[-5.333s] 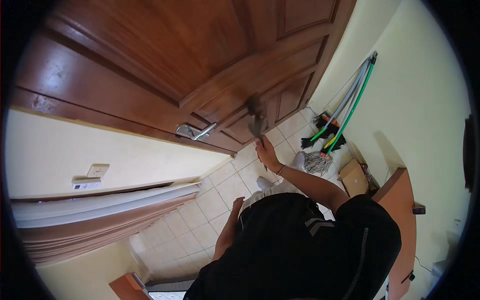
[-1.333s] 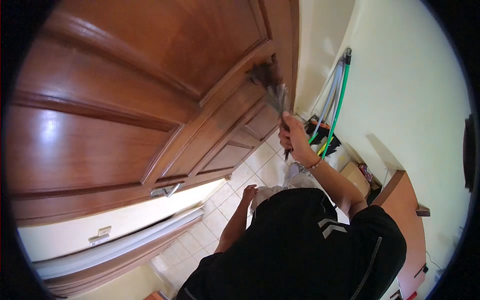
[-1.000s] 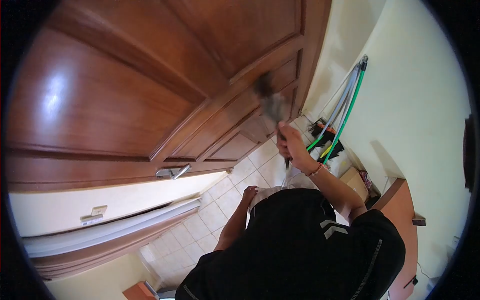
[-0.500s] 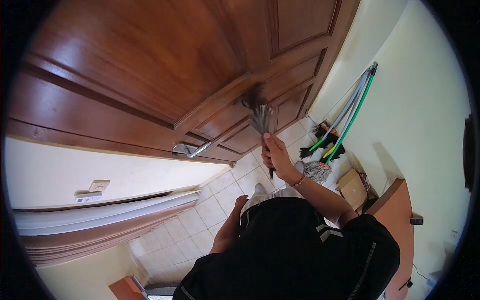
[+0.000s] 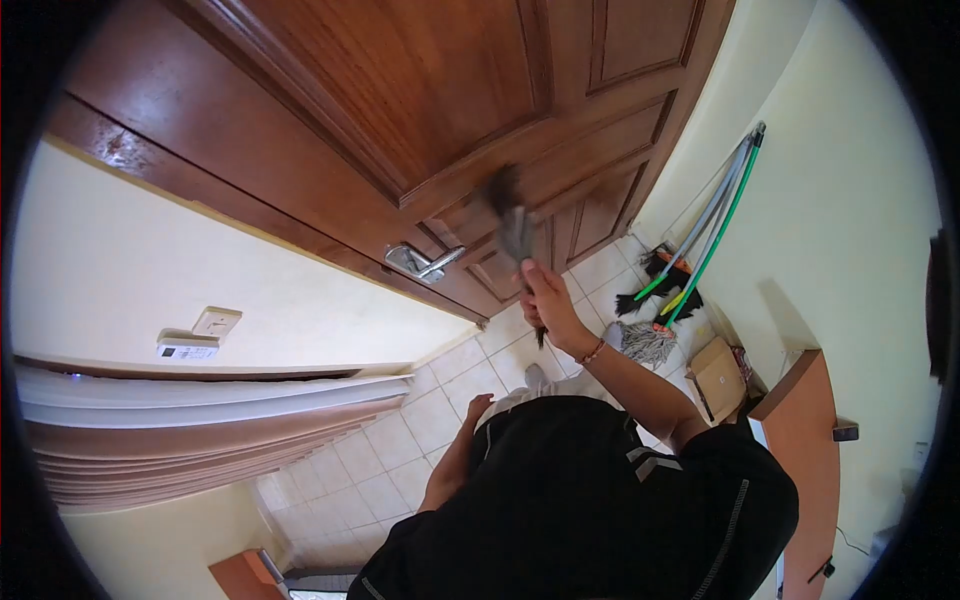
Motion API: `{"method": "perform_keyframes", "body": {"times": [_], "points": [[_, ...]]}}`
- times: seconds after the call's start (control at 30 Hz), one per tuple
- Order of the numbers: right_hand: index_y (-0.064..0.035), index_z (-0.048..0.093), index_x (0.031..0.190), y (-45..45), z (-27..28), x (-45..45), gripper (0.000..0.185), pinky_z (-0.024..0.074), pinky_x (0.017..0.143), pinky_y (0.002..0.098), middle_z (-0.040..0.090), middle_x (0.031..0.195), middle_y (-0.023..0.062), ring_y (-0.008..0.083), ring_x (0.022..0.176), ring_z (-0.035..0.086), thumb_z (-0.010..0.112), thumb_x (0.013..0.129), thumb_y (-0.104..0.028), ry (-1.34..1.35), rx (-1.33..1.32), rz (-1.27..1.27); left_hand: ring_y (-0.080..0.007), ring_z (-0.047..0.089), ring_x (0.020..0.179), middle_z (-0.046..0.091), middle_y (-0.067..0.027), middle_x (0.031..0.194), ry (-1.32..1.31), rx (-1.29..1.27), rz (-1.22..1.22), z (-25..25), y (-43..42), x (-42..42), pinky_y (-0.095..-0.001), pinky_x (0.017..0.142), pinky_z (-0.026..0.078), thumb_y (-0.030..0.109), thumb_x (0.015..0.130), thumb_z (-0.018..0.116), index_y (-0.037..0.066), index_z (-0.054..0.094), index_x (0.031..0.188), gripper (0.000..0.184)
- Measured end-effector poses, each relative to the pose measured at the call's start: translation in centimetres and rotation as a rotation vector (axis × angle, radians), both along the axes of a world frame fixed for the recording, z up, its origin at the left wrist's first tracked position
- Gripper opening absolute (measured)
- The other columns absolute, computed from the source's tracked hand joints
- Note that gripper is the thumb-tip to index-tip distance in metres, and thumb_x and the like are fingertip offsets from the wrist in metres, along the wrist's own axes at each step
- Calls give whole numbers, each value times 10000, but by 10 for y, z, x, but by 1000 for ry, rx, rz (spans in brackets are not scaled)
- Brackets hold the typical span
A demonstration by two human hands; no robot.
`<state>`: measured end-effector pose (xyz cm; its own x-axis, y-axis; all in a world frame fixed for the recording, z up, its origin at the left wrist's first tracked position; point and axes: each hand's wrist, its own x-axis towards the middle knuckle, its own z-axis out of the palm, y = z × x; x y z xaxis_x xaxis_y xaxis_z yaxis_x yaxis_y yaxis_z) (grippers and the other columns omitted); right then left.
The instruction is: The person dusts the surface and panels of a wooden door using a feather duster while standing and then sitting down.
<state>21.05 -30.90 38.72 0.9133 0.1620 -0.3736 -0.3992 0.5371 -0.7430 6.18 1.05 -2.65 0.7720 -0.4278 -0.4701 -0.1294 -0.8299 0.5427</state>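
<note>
A dark feather duster [image 5: 515, 235] is held in my right hand [image 5: 548, 305], whose fingers are wrapped round its handle. Its blurred feather head is at the lower panels of a brown wooden door [image 5: 440, 90]; whether it touches them I cannot tell. A metal door handle [image 5: 425, 263] sits to the left of the duster. My left hand [image 5: 480, 406] hangs low beside my body, away from the door, and its fingers are mostly hidden.
Brooms [image 5: 665, 275] and a string mop [image 5: 648, 343] lean in the corner at right. Beside them are a cardboard box [image 5: 717, 380] and a wooden cabinet [image 5: 800, 430]. At left are a curtain [image 5: 220, 430] and a wall switch [image 5: 217, 321]. Pale tiles [image 5: 430, 420] cover the floor.
The view has turned a little, so the door handle appears farther right and higher. Against the door, the duster has shifted toward the handle side, still in my right hand. My left hand stays low.
</note>
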Motion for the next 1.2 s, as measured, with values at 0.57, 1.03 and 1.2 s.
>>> {"method": "perform_keyframes", "body": {"times": [0.57,1.03,1.2], "points": [[-110,614,989,8,-1,-5,390,183,409,237,315,579,-92,25,430,252,549,1067,-487,-46,-97,25,-235,673,1145,713,-100,1268,242,-303,340,2,9,-19,-350,1014,521,363,1009,551,175,744,1276,379],[-79,587,1192,-52,-85,48,218,483,782,508,600,1059,185,405,977,599,599,984,-145,-926,-1591,31,-234,627,1256,694,-72,1333,198,-71,44,7,-28,10,-361,1073,495,319,1008,502,149,711,1310,405],[-77,595,1218,-53,-133,98,286,451,892,594,574,1149,214,446,1137,550,613,934,-103,-551,-1184,-248,-266,624,1262,687,-70,1349,281,-52,226,7,-40,15,-395,1050,524,321,938,604,125,695,1292,415]]}}
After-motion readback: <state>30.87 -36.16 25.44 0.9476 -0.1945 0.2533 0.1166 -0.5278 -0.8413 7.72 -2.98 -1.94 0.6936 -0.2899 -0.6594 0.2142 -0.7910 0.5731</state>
